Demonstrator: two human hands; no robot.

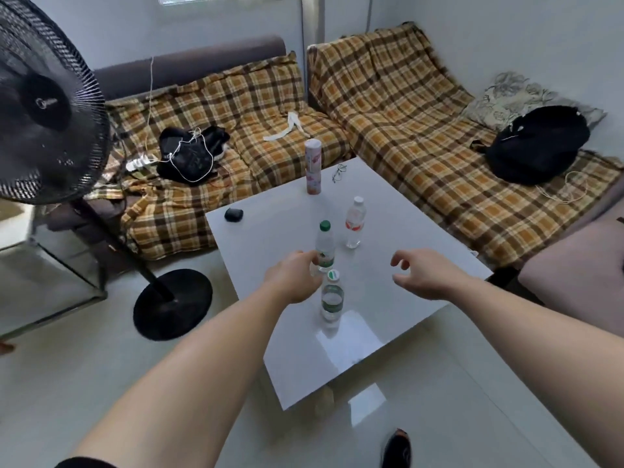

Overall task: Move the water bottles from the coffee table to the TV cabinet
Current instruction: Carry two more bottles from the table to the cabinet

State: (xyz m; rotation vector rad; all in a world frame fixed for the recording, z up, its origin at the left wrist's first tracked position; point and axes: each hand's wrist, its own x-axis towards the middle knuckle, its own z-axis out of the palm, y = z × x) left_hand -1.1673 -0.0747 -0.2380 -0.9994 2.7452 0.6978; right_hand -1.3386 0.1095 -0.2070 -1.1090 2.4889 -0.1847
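A black pedestal fan [44,106] stands on the floor well left of the hands. Beyond them runs a corner sofa under a brown-and-orange plaid cover [388,106]. On it lie a black bundle tangled with white cable [190,155] to the far left and a black backpack [537,143] to the far right. A tall pink canister [312,167], folded spectacles [339,172] and a small black case [233,214] sit further off than the hands.

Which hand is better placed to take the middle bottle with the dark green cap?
Left. The left hand is already beside that bottle, fingers curled toward it; the right hand hovers open, farther away.
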